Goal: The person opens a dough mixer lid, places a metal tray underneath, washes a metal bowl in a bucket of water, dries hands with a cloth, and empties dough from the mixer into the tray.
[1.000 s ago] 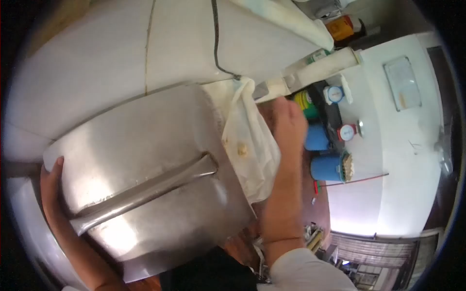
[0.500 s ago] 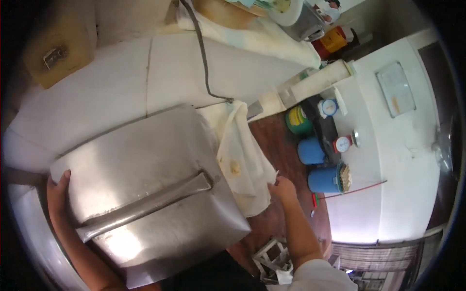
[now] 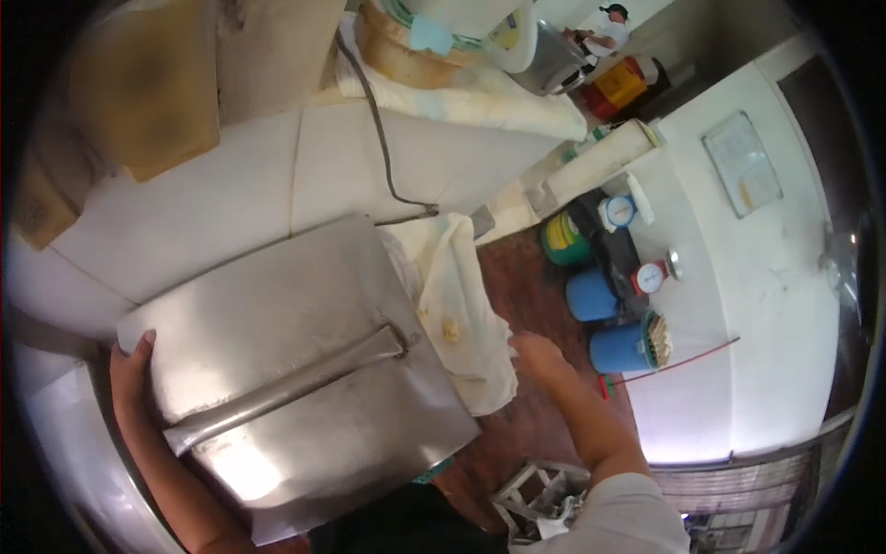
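**Left hand on the metal panel, right hand at the cloth**

At far left, the left hand grips the metal panel by its edge, thumb on top, other fingers mostly hidden beneath. A bar handle crosses the panel, untouched. Beyond the panel's right end hangs the stained cloth, its far edge apparently pinched in the right hand's nearly closed fingers; their exact hold is blurred. Further right, blue buckets stand on the reddish floor. The step in hand looks like handling the cloth while steadying the panel; moving the cloth would call for a firm pinch and a steady left hand.
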The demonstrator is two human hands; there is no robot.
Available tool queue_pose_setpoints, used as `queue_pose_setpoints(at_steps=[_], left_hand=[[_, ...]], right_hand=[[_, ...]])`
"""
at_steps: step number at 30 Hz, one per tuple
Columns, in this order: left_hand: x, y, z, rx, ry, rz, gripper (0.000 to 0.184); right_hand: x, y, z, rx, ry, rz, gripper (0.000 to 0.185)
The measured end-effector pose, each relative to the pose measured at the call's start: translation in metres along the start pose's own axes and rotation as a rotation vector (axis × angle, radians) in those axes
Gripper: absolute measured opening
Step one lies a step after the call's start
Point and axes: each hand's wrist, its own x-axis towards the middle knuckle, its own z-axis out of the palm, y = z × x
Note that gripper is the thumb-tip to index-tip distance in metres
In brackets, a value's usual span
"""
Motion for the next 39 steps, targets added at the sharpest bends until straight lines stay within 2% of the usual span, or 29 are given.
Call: queue_pose_setpoints(at_steps=[3,6,9,11,13,15,17,18,19,20,21,22,23,24,25,26,29,31,32,34,36,39], left_hand=[[-0.019,0.024,0.005,-0.1,-0.034,-0.054,0.069],[-0.009,0.008,0.006,-0.118,0.015,-0.005,0.069],[-0.001,-0.009,0.008,-0.068,0.142,0.002,0.07],[-0.019,0.016,0.008,0.079,0.163,0.01,0.072],[-0.036,0.027,0.005,0.264,0.257,0.053,0.066],[-0.039,-0.011,-0.014,0.316,0.268,-0.032,0.063],[-0.071,-0.041,-0.034,0.321,0.278,-0.033,0.057],[-0.125,0.0,-0.029,0.408,0.335,0.0,0.047],[-0.136,-0.058,-0.037,0.123,0.334,0.019,0.042],[-0.18,-0.032,-0.04,0.117,0.251,-0.061,0.04],[-0.193,-0.076,-0.055,0.225,0.251,-0.148,0.047],[-0.225,-0.067,-0.053,0.242,0.237,-0.108,0.048],[-0.253,-0.047,-0.04,0.247,0.27,-0.219,0.049],[-0.27,-0.041,-0.035,0.259,0.234,-0.203,0.049],[-0.281,-0.045,-0.027,0.134,0.248,-0.219,0.047],[-0.287,-0.046,-0.02,0.202,0.275,-0.183,0.047],[-0.294,-0.05,-0.014,0.334,0.377,-0.111,0.049],[-0.291,-0.053,-0.009,0.301,0.46,-0.098,0.05],[-0.295,-0.054,-0.013,0.277,0.421,-0.134,0.051],[-0.291,-0.079,-0.019,0.104,0.38,-0.103,0.051],[-0.29,-0.072,-0.028,0.008,0.345,-0.08,0.048],[-0.294,-0.05,-0.041,-0.224,0.301,-0.046,0.045]], right_hand=[[0.001,0.0,-0.001,0.03,0.047,0.1,0.033],[-0.02,-0.011,-0.004,0.204,0.522,0.075,0.038],[-0.039,-0.029,-0.012,0.351,0.531,0.075,0.041],[-0.054,-0.051,-0.021,0.514,0.39,0.079,0.04],[-0.067,-0.071,-0.027,0.69,0.304,0.027,0.039],[-0.065,-0.08,-0.013,0.904,0.202,-0.007,0.039],[-0.059,-0.082,0.006,1.146,0.069,-0.025,0.04],[-0.054,-0.081,0.009,1.203,-0.018,-0.061,0.039],[-0.051,-0.083,0.013,1.267,-0.109,-0.087,0.039],[-0.051,-0.089,0.017,1.338,-0.201,-0.105,0.039],[-0.053,-0.096,0.012,1.34,-0.251,-0.108,0.039],[-0.058,-0.103,-0.002,1.335,-0.293,-0.112,0.04],[-0.058,-0.105,-0.012,1.323,-0.329,-0.116,0.041],[-0.054,-0.105,-0.012,1.316,-0.338,-0.104,0.04],[-0.049,-0.105,-0.008,1.304,-0.349,-0.091,0.04],[-0.047,-0.106,-0.004,1.288,-0.363,-0.079,0.04],[-0.052,-0.119,0.0,1.209,-0.127,-0.128,0.041],[-0.057,-0.118,-0.015,1.203,-0.132,-0.138,0.038],[-0.063,-0.114,-0.024,1.199,-0.133,-0.132,0.037],[-0.081,-0.114,-0.057,1.382,-0.244,-0.095,0.034],[-0.094,-0.115,-0.087,1.499,-0.348,-0.059,0.028],[-0.107,-0.123,-0.109,1.791,-0.492,-0.124,0.029]])
